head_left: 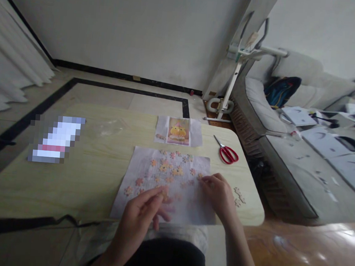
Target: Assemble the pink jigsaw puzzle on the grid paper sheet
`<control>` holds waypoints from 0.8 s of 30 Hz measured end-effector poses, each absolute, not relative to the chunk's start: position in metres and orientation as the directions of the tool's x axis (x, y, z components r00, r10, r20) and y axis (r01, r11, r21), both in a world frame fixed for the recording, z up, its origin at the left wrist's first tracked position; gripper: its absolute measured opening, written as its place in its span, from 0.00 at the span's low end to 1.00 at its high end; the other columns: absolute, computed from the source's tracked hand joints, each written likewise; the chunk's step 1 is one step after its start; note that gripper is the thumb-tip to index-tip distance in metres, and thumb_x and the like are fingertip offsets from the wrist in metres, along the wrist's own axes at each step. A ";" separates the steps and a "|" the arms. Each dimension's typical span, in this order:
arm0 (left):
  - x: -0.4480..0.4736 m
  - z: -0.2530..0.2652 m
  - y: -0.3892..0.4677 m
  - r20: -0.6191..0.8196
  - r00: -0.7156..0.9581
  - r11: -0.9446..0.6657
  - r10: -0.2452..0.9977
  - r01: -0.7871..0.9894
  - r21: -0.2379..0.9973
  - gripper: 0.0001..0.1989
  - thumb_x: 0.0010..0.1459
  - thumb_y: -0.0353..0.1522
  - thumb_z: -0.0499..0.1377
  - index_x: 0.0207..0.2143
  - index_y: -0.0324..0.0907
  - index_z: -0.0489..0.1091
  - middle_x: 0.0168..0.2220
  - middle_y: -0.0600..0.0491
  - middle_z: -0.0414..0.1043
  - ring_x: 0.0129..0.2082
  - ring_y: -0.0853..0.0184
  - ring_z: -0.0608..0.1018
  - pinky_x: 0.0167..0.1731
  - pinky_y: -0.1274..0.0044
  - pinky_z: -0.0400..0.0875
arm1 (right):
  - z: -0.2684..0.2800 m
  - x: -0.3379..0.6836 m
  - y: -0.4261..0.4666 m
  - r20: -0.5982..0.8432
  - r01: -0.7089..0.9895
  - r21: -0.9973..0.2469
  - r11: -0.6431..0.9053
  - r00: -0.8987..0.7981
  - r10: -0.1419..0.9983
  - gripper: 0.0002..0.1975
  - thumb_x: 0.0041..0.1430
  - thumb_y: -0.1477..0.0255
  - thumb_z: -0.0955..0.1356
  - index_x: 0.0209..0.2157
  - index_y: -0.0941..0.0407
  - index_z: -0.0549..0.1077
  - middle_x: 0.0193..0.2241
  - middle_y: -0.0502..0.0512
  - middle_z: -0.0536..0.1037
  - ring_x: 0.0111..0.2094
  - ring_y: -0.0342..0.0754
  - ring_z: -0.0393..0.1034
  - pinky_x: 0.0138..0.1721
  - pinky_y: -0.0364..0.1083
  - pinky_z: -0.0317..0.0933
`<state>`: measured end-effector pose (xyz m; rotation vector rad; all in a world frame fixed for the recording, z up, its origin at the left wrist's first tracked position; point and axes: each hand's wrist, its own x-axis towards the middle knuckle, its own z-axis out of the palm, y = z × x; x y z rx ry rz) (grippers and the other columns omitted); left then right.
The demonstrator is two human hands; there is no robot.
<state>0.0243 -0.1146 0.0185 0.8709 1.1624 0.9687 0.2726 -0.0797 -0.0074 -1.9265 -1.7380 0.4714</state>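
Many small orange, pink and yellow puzzle pieces point(164, 166) lie scattered over a white sheet of paper point(198, 216) at the front of the table. My left hand point(143, 208) is above the sheet's lower middle, its thumb and index finger closed around a puzzle piece point(164, 195); the other fingers are loosely spread and blurred. At the sheet's right side, my right hand point(220, 196) has its thumb and index fingertips pinched together at a small yellowish puzzle piece point(200, 176). Behind the sheet lies a printed picture point(179, 132) of a yellow cartoon figure.
Red-handled scissors point(228, 154) lie at the table's right, with several small pieces point(238, 197) near the right edge. A clear plastic bag point(108, 127) and a pixelated bright device point(58, 138) are on the left. A grey sofa point(285, 174) stands beyond the table point(93, 183).
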 end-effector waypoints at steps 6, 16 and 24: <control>0.024 0.020 -0.115 -0.324 0.127 0.338 0.938 -0.109 0.935 0.27 0.60 0.47 0.58 0.49 0.34 0.73 0.37 0.40 0.80 0.25 0.64 0.81 0.14 0.83 0.67 | -0.010 0.278 -0.076 0.101 0.794 -0.606 -0.040 0.126 0.987 0.09 0.56 0.65 0.69 0.29 0.55 0.77 0.32 0.55 0.74 0.32 0.50 0.70 0.35 0.48 0.63; 0.026 0.020 -0.120 -0.317 0.122 0.330 0.940 -0.106 0.938 0.28 0.59 0.48 0.58 0.50 0.33 0.71 0.37 0.40 0.80 0.27 0.62 0.82 0.15 0.83 0.67 | 0.018 0.265 -0.093 0.025 0.429 -0.899 -0.086 0.248 0.968 0.13 0.54 0.60 0.72 0.31 0.56 0.76 0.24 0.54 0.78 0.26 0.49 0.71 0.29 0.47 0.65; 0.025 0.027 -0.120 -0.322 0.101 0.334 0.941 -0.132 0.933 0.28 0.55 0.48 0.61 0.47 0.32 0.71 0.36 0.38 0.80 0.23 0.62 0.81 0.14 0.80 0.68 | 0.004 0.283 -0.085 -0.087 0.252 -0.950 -0.186 0.357 0.930 0.16 0.49 0.60 0.75 0.34 0.58 0.78 0.24 0.55 0.81 0.27 0.52 0.77 0.31 0.49 0.70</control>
